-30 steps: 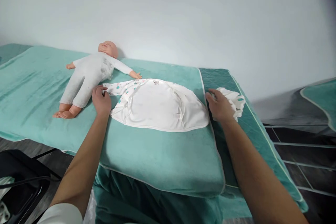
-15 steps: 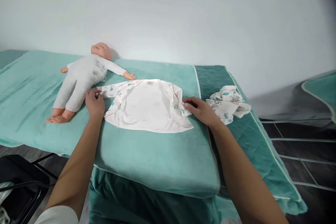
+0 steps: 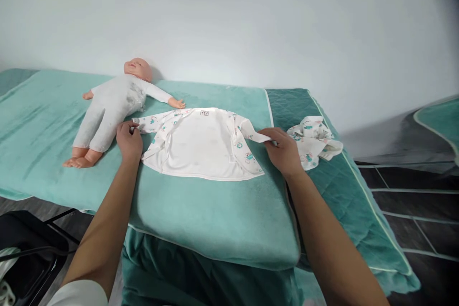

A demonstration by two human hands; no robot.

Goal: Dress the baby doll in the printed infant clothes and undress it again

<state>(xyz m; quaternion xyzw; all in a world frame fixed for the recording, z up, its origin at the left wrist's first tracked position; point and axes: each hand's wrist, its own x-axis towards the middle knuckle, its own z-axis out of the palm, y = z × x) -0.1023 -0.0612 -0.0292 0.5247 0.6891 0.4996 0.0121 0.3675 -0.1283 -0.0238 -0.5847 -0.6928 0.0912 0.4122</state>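
A white baby top (image 3: 199, 143) with small teal prints lies opened flat on the teal padded mat (image 3: 201, 220). My left hand (image 3: 129, 141) is closed on its left sleeve, close to the doll's legs. My right hand (image 3: 283, 150) pinches the right sleeve and holds it stretched out to the right. A baby doll (image 3: 111, 105) in a pale grey suit lies on its back at the left, head towards the wall. A crumpled printed garment (image 3: 315, 141) sits just right of my right hand.
The mat lies over a darker quilted teal cover (image 3: 340, 186) that reaches the right edge. A white wall (image 3: 229, 19) runs behind. A dark chair (image 3: 28, 248) stands at lower left, and dark tiled floor (image 3: 423, 215) shows at right.
The top's right half has been folded inward, then my right hand took the right sleeve and drew it out rightwards. My left hand stayed on the left sleeve.
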